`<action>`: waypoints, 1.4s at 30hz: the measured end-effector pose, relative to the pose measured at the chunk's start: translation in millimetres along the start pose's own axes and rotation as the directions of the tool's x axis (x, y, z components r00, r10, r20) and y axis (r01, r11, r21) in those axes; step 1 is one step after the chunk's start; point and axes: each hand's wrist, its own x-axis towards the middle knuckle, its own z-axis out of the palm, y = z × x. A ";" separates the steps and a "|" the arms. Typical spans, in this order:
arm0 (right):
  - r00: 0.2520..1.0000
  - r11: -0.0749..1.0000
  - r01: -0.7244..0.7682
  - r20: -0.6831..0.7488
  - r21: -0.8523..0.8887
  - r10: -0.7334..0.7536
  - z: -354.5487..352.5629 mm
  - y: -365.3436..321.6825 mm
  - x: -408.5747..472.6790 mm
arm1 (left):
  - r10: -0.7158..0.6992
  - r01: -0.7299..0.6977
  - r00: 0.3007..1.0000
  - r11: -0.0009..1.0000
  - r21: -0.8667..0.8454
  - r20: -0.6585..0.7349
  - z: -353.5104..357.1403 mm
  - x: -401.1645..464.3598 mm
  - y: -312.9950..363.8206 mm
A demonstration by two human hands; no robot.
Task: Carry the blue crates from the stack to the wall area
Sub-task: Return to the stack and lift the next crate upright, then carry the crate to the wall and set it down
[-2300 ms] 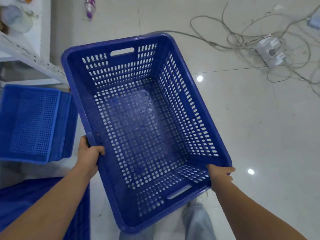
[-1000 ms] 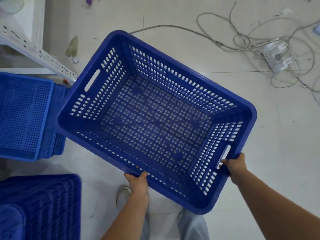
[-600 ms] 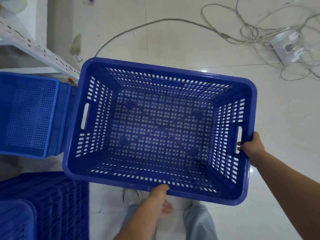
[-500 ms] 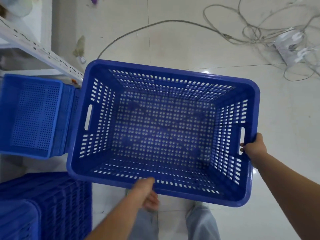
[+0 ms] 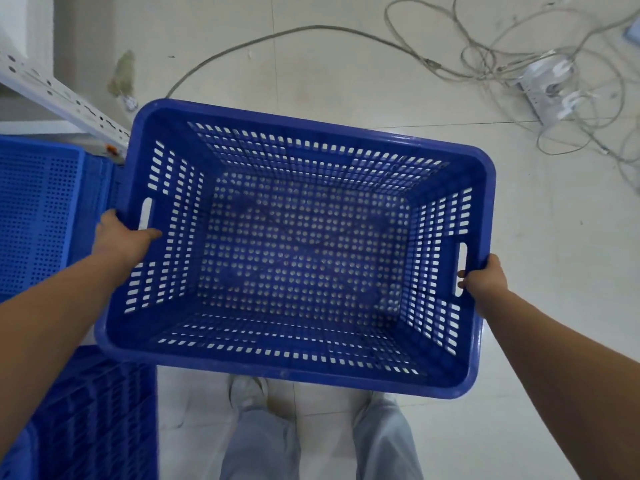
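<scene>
Pale glossy floor tiles (image 5: 346,71) fill the background as we stand over our own feet with a crate carried in both hands. Our left hand (image 5: 119,239) grips the left short end of the perforated blue plastic crate (image 5: 301,247), thumb hooked over the rim just below the handle slot. Our right hand (image 5: 483,277) grips the opposite short end, fingers curled through the slot there. Held this way, the crate hangs clear of the floor straight ahead of us, open side up and empty. Its long axis runs left to right between the two hands, the left end sitting a little farther from us than the right. Neither hand is nearer the load; each bears one end.

Just beyond the left end, another blue mesh crate (image 5: 41,216) lies close beside the carried one, and the angled white perforated shelf rail (image 5: 62,98) sits just behind that corner. We judge that this left corner has the least room, so the turn toward the wall area will likely have to swing the right end first. Lower left, a ribbed blue crate stack (image 5: 93,420) stands by our leg. Loose grey cables (image 5: 485,60) and a white power strip (image 5: 550,88) sprawl on the tiles well off to the upper right.
</scene>
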 end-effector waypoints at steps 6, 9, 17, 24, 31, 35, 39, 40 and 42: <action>0.999 0.996 -0.026 0.037 0.083 0.023 -6.0 -0.4 2.0 | -0.168 0.186 0.973 0.977 -0.106 0.158 -17.1 5.3 2.2; 0.998 0.991 -0.051 0.046 0.125 0.046 -14.8 1.8 1.7 | -0.212 0.248 0.936 0.964 -0.098 0.282 -26.3 6.1 -7.3; 0.999 0.989 -0.016 0.048 0.148 0.009 -50.4 -23.3 -23.0 | -0.281 0.352 0.921 0.899 -0.261 0.271 -58.9 -24.6 -29.7; 0.993 0.959 0.093 0.051 0.267 -0.110 -107.9 -67.8 -90.6 | -0.238 0.303 0.947 0.885 -0.353 0.216 -137.6 -87.0 4.7; 0.960 0.898 0.248 0.033 0.364 -0.279 -203.0 -148.0 -192.9 | -0.026 0.162 0.954 0.883 -0.440 0.299 -266.1 -169.5 51.5; 0.909 0.857 0.397 -0.011 0.328 -0.417 -264.5 -213.5 -258.4 | 0.088 0.097 0.942 0.853 -0.513 0.325 -348.4 -220.7 85.5; 0.833 0.789 0.537 -0.040 0.297 -0.552 -318.9 -267.0 -328.3 | 0.174 0.007 0.946 0.833 -0.553 0.273 -427.9 -268.9 104.2; 0.815 0.774 0.565 -0.045 0.285 -0.578 -330.5 -277.4 -346.8 | 0.190 -0.013 0.947 0.831 -0.557 0.261 -446.0 -282.2 107.7; 0.784 0.751 0.611 -0.060 0.252 -0.618 -350.6 -294.2 -382.9 | 0.214 -0.047 0.949 0.822 -0.567 0.230 -481.3 -305.9 111.8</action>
